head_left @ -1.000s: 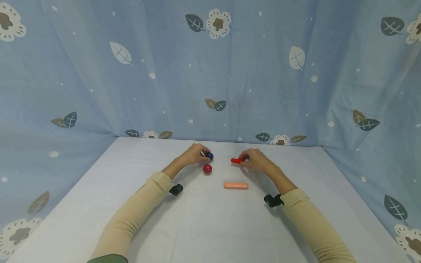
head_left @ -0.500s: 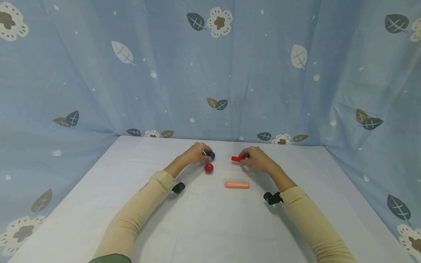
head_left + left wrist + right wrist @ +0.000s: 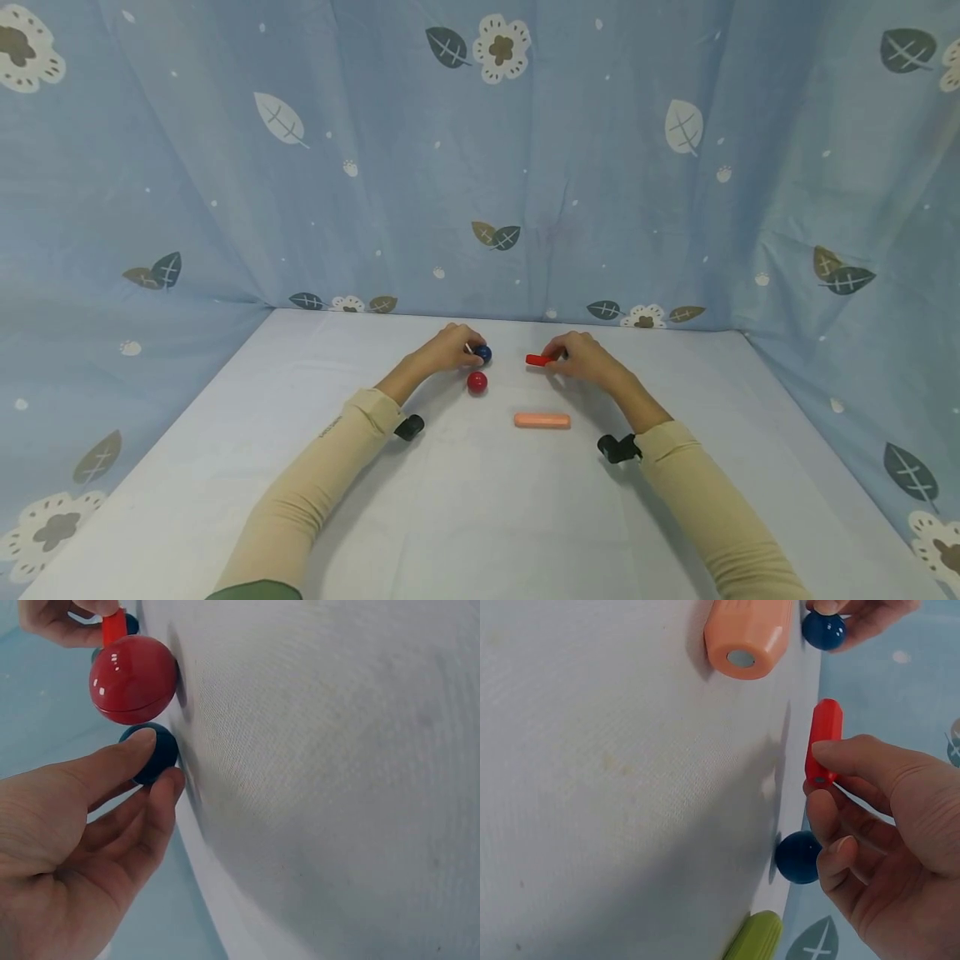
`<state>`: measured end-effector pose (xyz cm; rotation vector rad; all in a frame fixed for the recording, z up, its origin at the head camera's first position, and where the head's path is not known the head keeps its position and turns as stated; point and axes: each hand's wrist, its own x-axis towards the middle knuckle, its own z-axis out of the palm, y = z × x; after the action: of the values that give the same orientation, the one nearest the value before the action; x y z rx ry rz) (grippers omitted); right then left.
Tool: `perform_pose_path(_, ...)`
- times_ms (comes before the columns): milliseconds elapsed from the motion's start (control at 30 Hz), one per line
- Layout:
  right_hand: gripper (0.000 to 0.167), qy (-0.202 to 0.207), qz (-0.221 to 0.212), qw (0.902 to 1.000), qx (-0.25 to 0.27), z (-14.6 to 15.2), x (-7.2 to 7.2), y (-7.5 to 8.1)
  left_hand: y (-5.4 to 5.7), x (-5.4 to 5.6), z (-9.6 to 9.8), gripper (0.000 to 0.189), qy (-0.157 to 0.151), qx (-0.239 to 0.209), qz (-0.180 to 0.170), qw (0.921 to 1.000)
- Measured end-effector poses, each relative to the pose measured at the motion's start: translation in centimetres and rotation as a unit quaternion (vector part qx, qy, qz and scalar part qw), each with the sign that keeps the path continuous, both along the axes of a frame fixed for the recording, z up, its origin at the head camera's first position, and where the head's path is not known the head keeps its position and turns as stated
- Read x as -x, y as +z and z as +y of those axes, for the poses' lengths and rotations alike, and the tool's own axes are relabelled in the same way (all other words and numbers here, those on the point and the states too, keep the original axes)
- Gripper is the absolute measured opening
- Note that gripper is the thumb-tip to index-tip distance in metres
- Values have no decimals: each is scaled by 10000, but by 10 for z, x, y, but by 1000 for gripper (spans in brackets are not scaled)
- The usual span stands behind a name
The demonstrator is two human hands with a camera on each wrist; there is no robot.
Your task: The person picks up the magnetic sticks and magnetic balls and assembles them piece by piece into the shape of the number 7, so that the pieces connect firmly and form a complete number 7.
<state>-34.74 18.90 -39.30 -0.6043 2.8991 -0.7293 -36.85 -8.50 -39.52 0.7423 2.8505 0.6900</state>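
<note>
two blue balls [image 3: 798,857] [image 3: 824,631], one red ball [image 3: 477,382], three rods [image 3: 826,720] [image 3: 746,634] [image 3: 756,937], two wrist cameras [image 3: 410,427] [image 3: 617,449]

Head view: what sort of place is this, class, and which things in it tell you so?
Probably a screened-off tabletop recording setup, though the room beyond is hidden. A patterned blue cloth hangs behind and at both sides of the white tabletop, and a black camera is worn at each wrist.

White tabletop [image 3: 510,500] bears a red ball [image 3: 477,382], blue ball [image 3: 796,857], orange stick [image 3: 542,421], green piece [image 3: 756,939]
</note>
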Motion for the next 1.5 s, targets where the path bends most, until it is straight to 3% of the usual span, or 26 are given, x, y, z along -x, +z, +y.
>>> perform_pose_path(1000,22,179,-54,9997,130,-12,10,1,0,2,1,40,40,53,-63,10000)
perform_pose_path(1500,25,10,-223,9997,65,-18,12,2,0,4,1,41,-70,82,-137,9998)
